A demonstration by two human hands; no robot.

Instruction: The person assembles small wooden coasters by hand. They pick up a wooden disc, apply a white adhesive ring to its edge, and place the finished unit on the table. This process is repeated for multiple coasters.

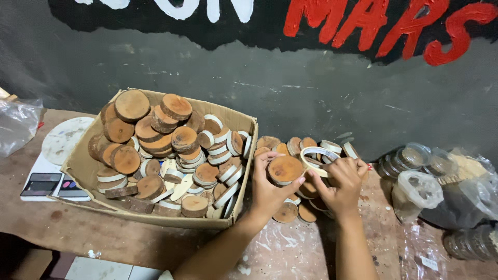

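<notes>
My left hand (268, 189) grips a round wooden slice (284, 170) with a band of pale tape around its edge. My right hand (342, 184) holds a roll of masking tape (317, 155) just to the right of that slice, its tape running toward the slice. Both hands hover over a heap of similar wooden slices (306, 146) lying on the worn tabletop. To the left stands a cardboard box (83, 168) piled with many more wooden slices (171, 142), some taped around the rim.
A white digital scale (52, 171) lies left of the box. A crumpled clear bag (18, 124) sits at the far left. Clear plastic bags and stacked slices in wrapping (441, 179) crowd the right. A dark painted wall rises behind the table.
</notes>
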